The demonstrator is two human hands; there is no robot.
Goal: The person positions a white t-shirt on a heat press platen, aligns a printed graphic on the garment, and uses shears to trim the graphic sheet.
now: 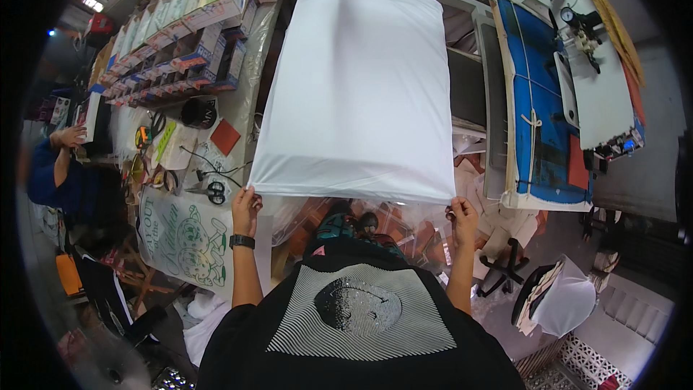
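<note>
A white cloth (pixel 363 92) is stretched over a wide flat board or platen in front of me, whose surface it hides. My left hand (pixel 247 206) pinches the near left corner of the cloth between thumb and fingers. At the near right corner, my right hand (pixel 462 214) grips the same hem. Between the two hands the front edge runs nearly straight and taut, with faint creases just behind it. A soft shadow band runs lengthwise down the cloth. On my left wrist is a dark watch (pixel 242 241).
Left, a table holds open cardboard boxes (pixel 178 21), scissors (pixel 214 192), a black mug (pixel 198 114) and a printed transparent sheet (pixel 184 238). Right stands a heat press (pixel 601 76) beside a blue padded board (pixel 533 97). Another person's hand (pixel 70 135) is far left. An office chair base (pixel 506 268) stands right.
</note>
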